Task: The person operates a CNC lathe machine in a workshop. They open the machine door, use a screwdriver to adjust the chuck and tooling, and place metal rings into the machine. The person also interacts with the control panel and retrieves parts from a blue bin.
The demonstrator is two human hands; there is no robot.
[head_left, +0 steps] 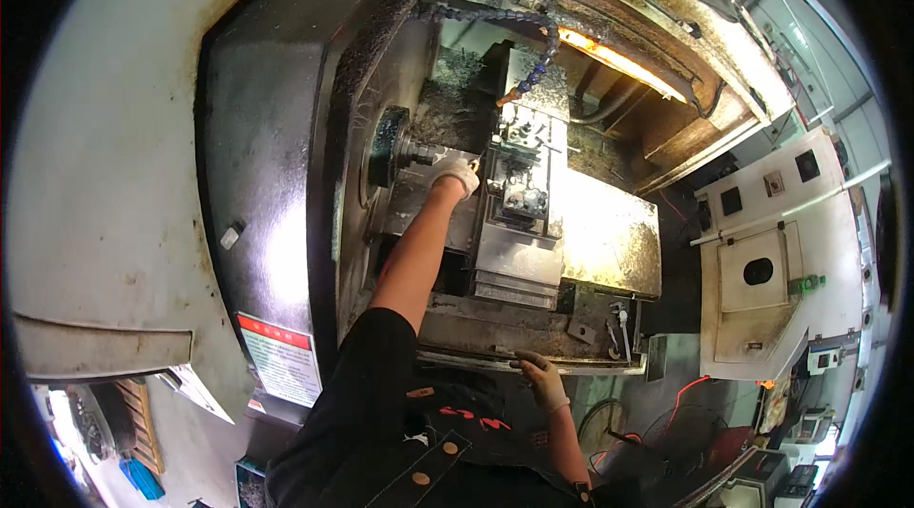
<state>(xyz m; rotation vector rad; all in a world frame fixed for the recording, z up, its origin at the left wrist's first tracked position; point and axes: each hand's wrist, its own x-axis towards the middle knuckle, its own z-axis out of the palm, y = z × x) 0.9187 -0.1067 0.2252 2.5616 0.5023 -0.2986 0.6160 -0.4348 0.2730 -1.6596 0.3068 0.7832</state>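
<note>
My left hand [456,175], in a whitish glove, reaches into a lathe between the chuck [388,146] and the tool block [519,154]. Its fingers are closed, and a small yellowish piece [473,165] shows at the fingertips; its kind is too small to make out. The collet end [419,154] of the spindle lies just left of this hand. In front of my body, near the machine's front ledge, my right hand [543,382] wears a soiled glove. Its fingers point left, somewhat apart, with nothing clearly held.
A segmented coolant hose [550,46] arches over the tool block. A lit lamp [619,60] glows at the back. Wrenches [619,327] lie on the front tray at right. The grey door [262,156] stands at left; a white machine [762,270] stands at right.
</note>
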